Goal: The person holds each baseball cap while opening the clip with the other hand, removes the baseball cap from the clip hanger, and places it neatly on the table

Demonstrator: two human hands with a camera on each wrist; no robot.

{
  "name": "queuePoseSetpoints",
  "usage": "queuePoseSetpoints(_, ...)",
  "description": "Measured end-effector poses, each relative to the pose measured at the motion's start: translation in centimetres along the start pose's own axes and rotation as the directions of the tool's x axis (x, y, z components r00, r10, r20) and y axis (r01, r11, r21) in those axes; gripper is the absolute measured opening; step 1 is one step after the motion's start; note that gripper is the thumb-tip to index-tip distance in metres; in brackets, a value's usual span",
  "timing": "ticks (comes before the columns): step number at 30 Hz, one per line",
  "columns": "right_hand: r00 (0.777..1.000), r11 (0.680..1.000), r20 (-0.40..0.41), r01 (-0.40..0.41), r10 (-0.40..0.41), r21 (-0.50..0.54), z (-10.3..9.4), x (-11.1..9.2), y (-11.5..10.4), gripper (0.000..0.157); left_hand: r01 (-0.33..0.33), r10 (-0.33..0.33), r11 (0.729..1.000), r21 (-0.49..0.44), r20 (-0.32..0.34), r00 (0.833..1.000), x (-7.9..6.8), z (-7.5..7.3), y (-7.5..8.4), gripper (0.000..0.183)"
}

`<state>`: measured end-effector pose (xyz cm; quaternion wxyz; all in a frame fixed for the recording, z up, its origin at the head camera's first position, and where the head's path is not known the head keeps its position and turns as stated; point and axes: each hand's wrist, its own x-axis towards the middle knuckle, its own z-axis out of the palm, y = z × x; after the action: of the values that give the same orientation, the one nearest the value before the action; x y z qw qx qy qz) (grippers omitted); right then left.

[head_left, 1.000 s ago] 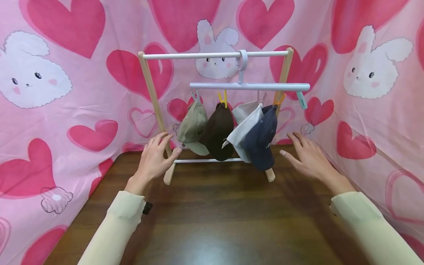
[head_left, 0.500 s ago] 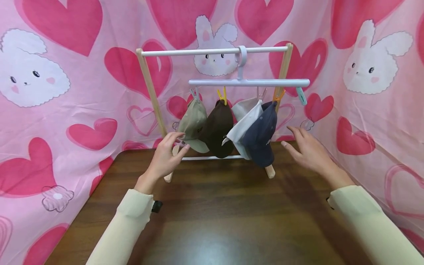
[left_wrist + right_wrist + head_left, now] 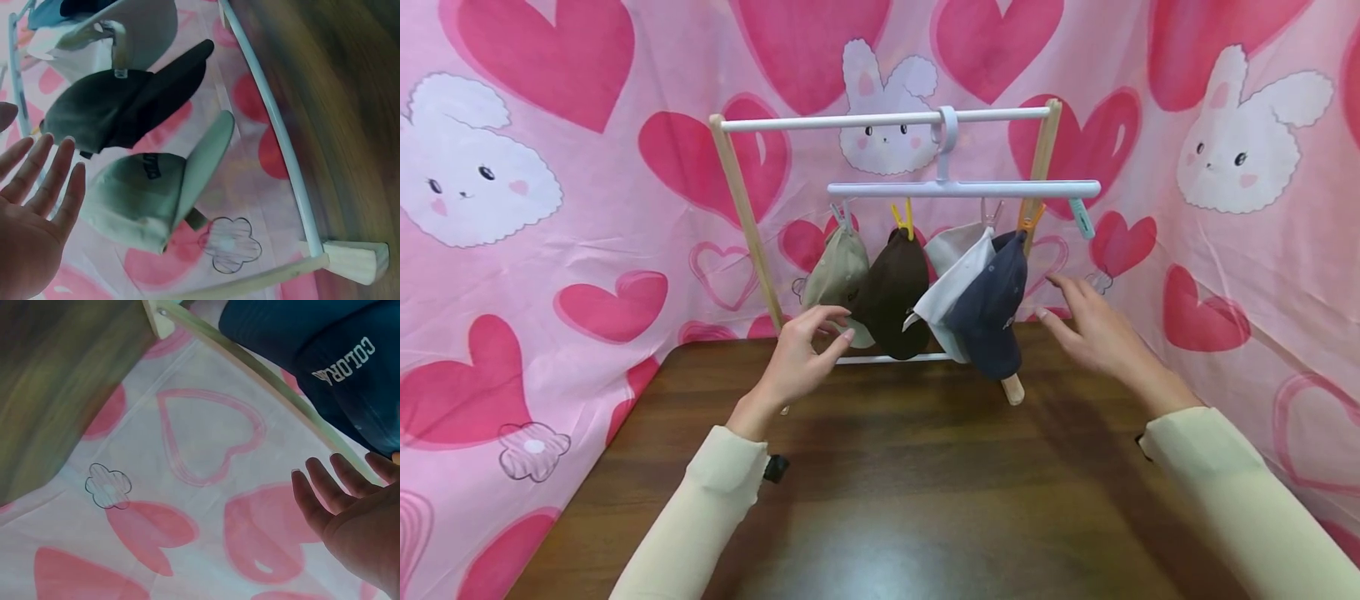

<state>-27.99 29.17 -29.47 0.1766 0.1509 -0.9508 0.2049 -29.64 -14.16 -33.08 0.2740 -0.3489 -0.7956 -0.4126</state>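
Four baseball caps hang by clothespins from a pale lilac hanger [image 3: 964, 189]: a khaki cap [image 3: 837, 271], a dark brown cap [image 3: 891, 292], a white cap [image 3: 946, 298] and a navy cap [image 3: 988, 308]. My left hand [image 3: 805, 357] is in front of the khaki cap, overlapping its brim in the head view. In the left wrist view its fingers [image 3: 53, 175] spread beside the khaki and dark caps, holding nothing. To the right of the navy cap is my right hand [image 3: 1093, 333], fingers extended and palm empty. Lettering shows on the navy cap [image 3: 350, 369] in the right wrist view.
A rack with wooden legs and a white top rail [image 3: 820, 122] carries the hanger. A teal clothespin [image 3: 1082, 218] dangles at the hanger's right end. The rack stands on a brown wooden table [image 3: 910, 475]. Pink cloth [image 3: 595, 200] with hearts and rabbits surrounds it.
My left hand has moved right, from beside the rack's left leg to in front of the khaki cap. The right hand has shifted only slightly. The caps hang as before.
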Motion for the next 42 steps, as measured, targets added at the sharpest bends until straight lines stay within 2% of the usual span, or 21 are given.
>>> queuePoseSetpoints(9, 1.0, 0.999, -0.004, -0.01, 0.01, 0.039, -0.3, 1.2, -1.2, 0.077, -0.049, 0.049, 0.999, -0.022, 0.033, 0.998, 0.6, 1.0, 1.2, 0.026)
queuePoseSetpoints(16, 0.999, 0.998, -0.034, 0.043, -0.042, 0.048, -0.9, 2.5, -1.8, 0.074, -0.064, 0.063, 0.998, 0.001, 0.049, 0.997, 1.4, 1.7, 2.5, 0.024)
queuePoseSetpoints(21, 0.998, 0.996, -0.046, 0.052, -0.049, 0.066, -1.3, 3.2, -2.2, 0.071, -0.101, 0.101, 0.995, -0.01, 0.062, 0.993, 1.8, 2.5, 3.0, 0.022)
queuePoseSetpoints(30, 0.997, 0.99, -0.047, 0.058, -0.053, 0.126, -1.7, 4.2, -2.6, 0.073, -0.109, 0.112, 0.993, -0.042, 0.094, 0.989, 2.2, 4.2, 3.9, 0.021)
queuePoseSetpoints(35, 0.998, 0.988, -0.048, 0.051, -0.044, 0.149, -2.0, 4.4, -2.6, 0.072, -0.089, 0.092, 0.996, -0.03, 0.116, 0.989, 2.6, 5.3, 4.5, 0.021)
queuePoseSetpoints(42, 0.995, 0.979, -0.073, 0.08, -0.067, 0.188, -2.2, 4.9, -2.7, 0.067, -0.006, 0.011, 0.999, -0.038, 0.12, 0.993, 3.3, 6.8, 5.2, 0.024)
